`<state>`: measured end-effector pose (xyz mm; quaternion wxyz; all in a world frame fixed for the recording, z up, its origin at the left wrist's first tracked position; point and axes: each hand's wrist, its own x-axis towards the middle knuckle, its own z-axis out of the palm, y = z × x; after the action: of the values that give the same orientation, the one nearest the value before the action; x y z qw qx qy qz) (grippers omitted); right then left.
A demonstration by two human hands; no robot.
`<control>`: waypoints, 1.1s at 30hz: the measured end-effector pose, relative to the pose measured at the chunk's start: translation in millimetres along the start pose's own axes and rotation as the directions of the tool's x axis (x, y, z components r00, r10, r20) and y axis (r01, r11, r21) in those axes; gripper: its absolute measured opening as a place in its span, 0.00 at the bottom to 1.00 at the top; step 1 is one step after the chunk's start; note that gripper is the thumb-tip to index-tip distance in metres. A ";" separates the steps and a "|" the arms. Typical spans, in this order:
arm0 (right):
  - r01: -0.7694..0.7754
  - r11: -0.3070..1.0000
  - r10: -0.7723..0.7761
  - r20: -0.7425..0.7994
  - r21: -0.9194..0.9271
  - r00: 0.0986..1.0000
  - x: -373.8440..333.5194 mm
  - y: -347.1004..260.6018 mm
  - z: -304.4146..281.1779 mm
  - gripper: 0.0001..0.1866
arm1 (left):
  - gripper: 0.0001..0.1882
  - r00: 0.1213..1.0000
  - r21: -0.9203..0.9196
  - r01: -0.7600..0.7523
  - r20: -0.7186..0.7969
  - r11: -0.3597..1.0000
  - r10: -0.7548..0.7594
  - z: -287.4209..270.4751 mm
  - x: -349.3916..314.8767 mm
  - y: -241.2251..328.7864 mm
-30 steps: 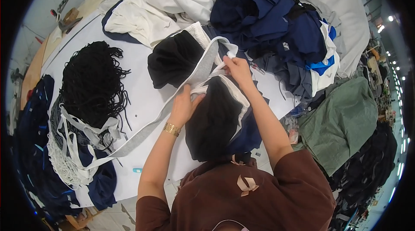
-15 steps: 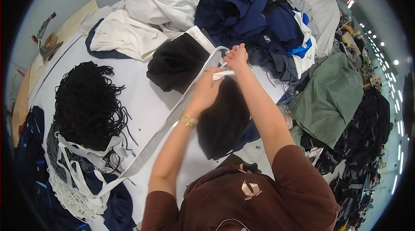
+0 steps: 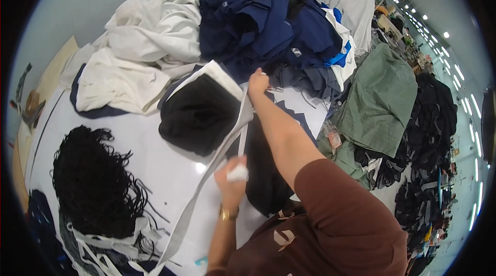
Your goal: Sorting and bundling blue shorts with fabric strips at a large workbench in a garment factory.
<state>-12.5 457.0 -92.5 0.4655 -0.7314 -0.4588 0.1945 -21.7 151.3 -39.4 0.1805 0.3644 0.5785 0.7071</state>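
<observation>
Pale grey strip (image 3: 183, 222): along the right side of the black garment (image 3: 200, 116); judged light, soft, limp, best gripped flat across its width. Left hand (image 3: 231, 182), below right of the garment: clenched around a white wad (image 3: 237, 174). Right hand (image 3: 258, 85), above right: fingers curled, contents cannot be told.

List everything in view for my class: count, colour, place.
Table: one, white, beneath the work
Cord bundle: one, black, left
Long strip: one, pale grey, across table
Pale strips: several, whitish, lower left
White heap: one, white, far left
Navy heap: one, navy, far centre
Black cloth bundles: two, black, centre
Green cloth: one, green, right
Dark heap: one, black, far right
Ceiling lights: several, white, upper right
Shirt: one, brown, bottom
Wristband: one, gold, left wrist
Left hand: one, bare, around white material
Right hand: one, bare, at strip's upper end
</observation>
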 end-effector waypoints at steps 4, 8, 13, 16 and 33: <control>0.021 0.997 -0.011 0.148 -0.069 0.989 -0.6 8.7 27.8 0.26 | 0.22 0.963 0.053 0.266 0.040 0.963 -0.268 -21.0 -38.8 11.9; -0.007 0.992 0.048 0.320 -0.129 0.946 1.7 16.0 42.3 0.19 | 0.26 0.963 -0.012 0.258 -0.073 0.966 -0.258 -1.5 -33.3 4.1; 0.019 0.997 0.011 0.399 -0.071 0.917 -12.9 20.4 56.6 0.15 | 0.24 0.931 0.252 0.363 -0.138 0.897 -0.338 9.4 -1.1 -13.2; 0.164 0.974 -0.086 0.421 -0.154 0.903 14.8 35.3 67.7 0.14 | 0.20 0.946 0.536 0.297 -0.053 0.790 -0.320 32.2 44.8 -11.0; 0.510 0.837 0.056 0.957 -0.200 0.283 17.8 -23.9 -71.6 0.36 | 0.31 0.899 0.738 0.346 -0.084 0.579 -0.431 35.4 45.4 -54.5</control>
<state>35.7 439.8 -34.3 -0.0606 -0.4906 -0.7762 0.3915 -35.5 220.7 -74.9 0.1984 0.3064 0.8685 0.3354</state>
